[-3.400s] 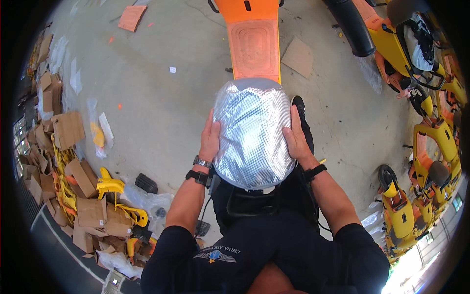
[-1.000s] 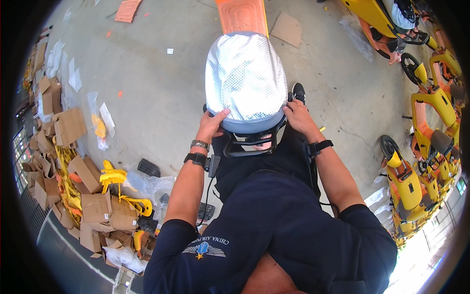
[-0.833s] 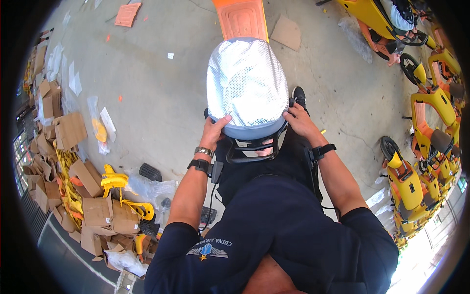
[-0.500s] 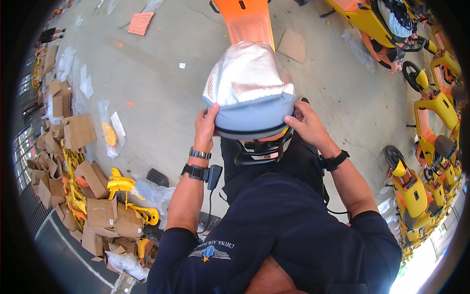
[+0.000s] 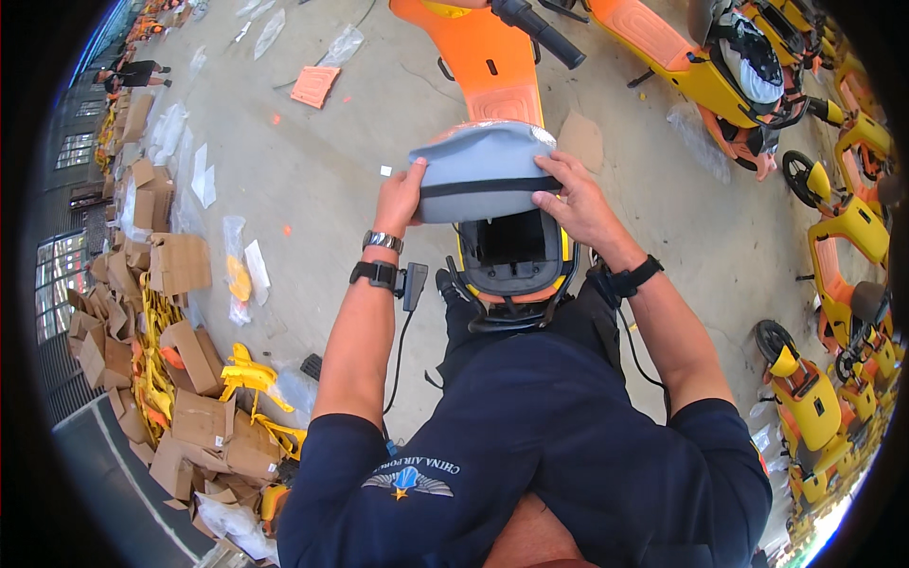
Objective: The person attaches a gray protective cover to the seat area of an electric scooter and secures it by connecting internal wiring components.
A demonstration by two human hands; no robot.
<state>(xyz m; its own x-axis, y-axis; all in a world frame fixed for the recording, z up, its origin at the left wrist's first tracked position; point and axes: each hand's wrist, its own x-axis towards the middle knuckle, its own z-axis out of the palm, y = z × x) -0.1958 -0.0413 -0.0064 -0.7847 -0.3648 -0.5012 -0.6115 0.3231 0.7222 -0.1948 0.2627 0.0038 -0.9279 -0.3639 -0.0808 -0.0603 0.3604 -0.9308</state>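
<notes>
Between both hands is a grey and silver scooter seat cover (image 5: 488, 156). Its grey side, crossed by a black band, faces me, and only a strip of shiny silver shows at its far edge. My left hand (image 5: 401, 192) grips its left end, thumb on the grey side and fingers hidden behind. Around the right end my right hand (image 5: 573, 199) is closed, beside the black band. Whether a seat sits inside the cover cannot be made out. Just below it, the black storage compartment (image 5: 511, 251) of the orange and yellow scooter (image 5: 488, 66) lies open, near my legs.
A black handlebar grip (image 5: 540, 33) juts out at the far end. Several yellow scooters (image 5: 810, 407) line the right side. Cardboard boxes (image 5: 180, 265) and yellow parts (image 5: 248, 374) pile up at left. An orange panel (image 5: 314, 85) lies on the floor; a person (image 5: 133, 74) is far left.
The seat cover has moved away from me and tipped up, turning its silver top out of sight. The storage compartment beneath has come into view. Both hands still grip the cover's ends.
</notes>
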